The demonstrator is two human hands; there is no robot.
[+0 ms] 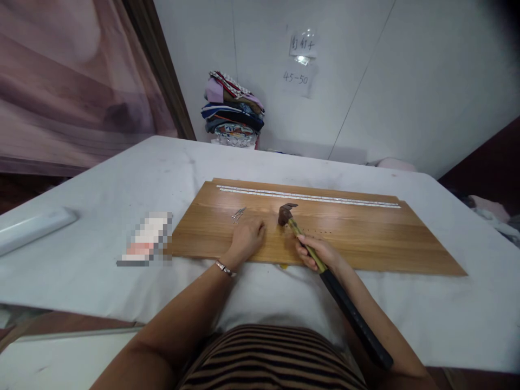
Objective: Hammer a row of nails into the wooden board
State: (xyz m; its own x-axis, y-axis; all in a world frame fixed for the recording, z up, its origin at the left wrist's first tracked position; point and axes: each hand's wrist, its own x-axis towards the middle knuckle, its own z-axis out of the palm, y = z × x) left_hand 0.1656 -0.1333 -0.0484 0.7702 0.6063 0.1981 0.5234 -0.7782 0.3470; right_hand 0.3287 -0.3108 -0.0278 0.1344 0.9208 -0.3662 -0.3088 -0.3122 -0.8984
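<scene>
Pale wall (353,92) backs the white-covered bench (130,173) I watch remotely, where a wooden board (390,238) lies. With my right hand (328,252) I grip the hammer (336,290) around its shaft, its head over the board; my left hand (246,237) is loosely curled just beside some nails (239,215) on the board, and I cannot tell whether it holds anything.
</scene>
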